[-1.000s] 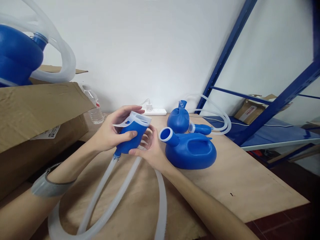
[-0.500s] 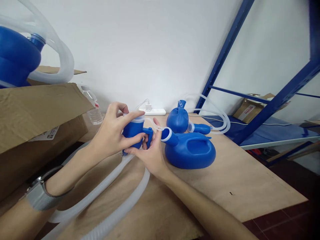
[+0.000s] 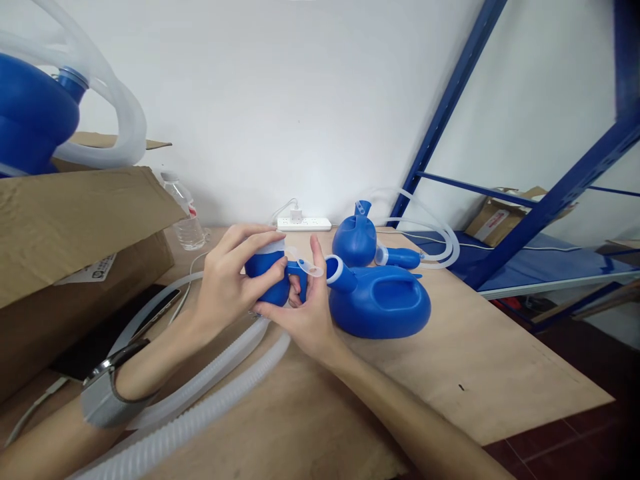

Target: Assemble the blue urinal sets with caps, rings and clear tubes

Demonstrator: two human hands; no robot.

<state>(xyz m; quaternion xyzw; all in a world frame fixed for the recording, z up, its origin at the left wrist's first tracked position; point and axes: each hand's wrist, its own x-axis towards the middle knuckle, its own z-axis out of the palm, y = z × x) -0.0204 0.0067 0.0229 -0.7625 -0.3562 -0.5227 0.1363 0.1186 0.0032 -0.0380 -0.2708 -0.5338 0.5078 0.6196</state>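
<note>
We grip the blue cup (image 3: 264, 265) above the table (image 3: 500, 373), just left of the jug's (image 3: 380, 303) spout, left hand (image 3: 225, 283) curled around its upper side, right hand (image 3: 313, 317) thumb at its base, one finger raised, others behind the handle. Since a second ago, we have turned the cup, swinging its translucent strap (image 3: 313, 271) rightward.

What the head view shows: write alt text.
A person's left hand and right hand hold a blue plastic cup over a wooden table. Beside the right hand sits a rounded blue plastic jug with a white-rimmed spout; translucent ribbed hose curves below.
</note>
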